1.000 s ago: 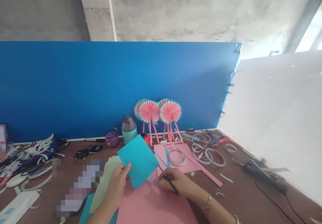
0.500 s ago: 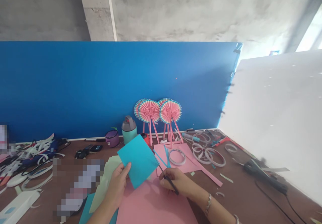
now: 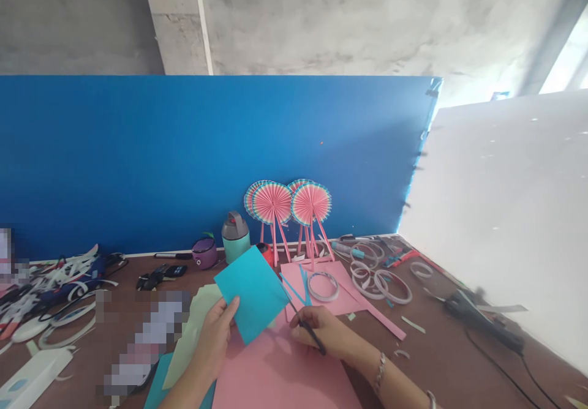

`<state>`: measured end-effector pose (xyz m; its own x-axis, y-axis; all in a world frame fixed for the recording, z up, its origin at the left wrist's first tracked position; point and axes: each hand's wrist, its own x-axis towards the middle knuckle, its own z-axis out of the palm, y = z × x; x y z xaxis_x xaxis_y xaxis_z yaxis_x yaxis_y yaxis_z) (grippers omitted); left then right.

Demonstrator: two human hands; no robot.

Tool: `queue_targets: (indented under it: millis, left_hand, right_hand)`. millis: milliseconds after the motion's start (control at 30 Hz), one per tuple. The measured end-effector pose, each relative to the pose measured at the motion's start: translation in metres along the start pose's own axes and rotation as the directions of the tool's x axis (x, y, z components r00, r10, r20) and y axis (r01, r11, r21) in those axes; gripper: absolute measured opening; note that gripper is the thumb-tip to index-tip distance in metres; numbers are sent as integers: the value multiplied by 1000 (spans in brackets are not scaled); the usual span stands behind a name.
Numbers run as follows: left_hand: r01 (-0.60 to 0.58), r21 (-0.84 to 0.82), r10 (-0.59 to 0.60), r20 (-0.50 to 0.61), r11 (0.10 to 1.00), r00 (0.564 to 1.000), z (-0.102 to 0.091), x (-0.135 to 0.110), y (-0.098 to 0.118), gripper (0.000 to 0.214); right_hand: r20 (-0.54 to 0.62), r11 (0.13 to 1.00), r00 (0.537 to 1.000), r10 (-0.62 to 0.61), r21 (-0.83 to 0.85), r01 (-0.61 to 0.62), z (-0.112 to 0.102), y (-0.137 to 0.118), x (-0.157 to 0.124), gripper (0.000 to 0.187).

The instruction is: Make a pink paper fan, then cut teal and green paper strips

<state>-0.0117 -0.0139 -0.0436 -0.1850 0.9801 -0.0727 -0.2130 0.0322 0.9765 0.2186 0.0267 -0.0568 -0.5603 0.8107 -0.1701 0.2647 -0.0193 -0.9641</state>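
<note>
My left hand [image 3: 214,338] pinches the lower left edge of a teal paper sheet [image 3: 252,291], holding it tilted above the table. My right hand [image 3: 321,330] is closed round black-handled scissors [image 3: 307,326], whose blades meet the sheet's right edge. Under both hands lies a large pink paper sheet [image 3: 280,378]. A pale green sheet [image 3: 190,332] lies beneath my left hand.
Pink paper fans [image 3: 289,204] lean on the blue partition [image 3: 184,152]. A teal bottle [image 3: 236,236] and a purple pot [image 3: 204,253] stand by it. Tape rings [image 3: 374,274] and another pink sheet [image 3: 331,289] lie at right, a black tool with cord [image 3: 487,323] further right, white scraps [image 3: 50,292] at left.
</note>
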Motion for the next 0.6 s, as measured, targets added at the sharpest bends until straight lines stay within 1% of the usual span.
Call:
queue_targets:
  millis: [200, 367, 467, 600]
  left_hand:
    - [10, -11, -10, 15, 1000, 1000, 2, -1, 2, 29]
    - [11, -14, -11, -7, 1000, 1000, 2, -2, 2, 29]
    - [8, -23, -8, 0, 1000, 1000, 1, -1, 0, 28]
    - [-1, -13, 0, -25, 1000, 1000, 1, -1, 1, 27]
  right_hand:
    - [0, 1000, 1000, -15, -1, 15, 0, 3, 1, 35]
    - [6, 1000, 1000, -20, 3, 20, -2, 8, 3, 36]
    - [4, 1000, 1000, -16, 8, 16, -2, 7, 4, 35]
    - [10, 1000, 1000, -19, 6, 19, -1, 5, 2, 34]
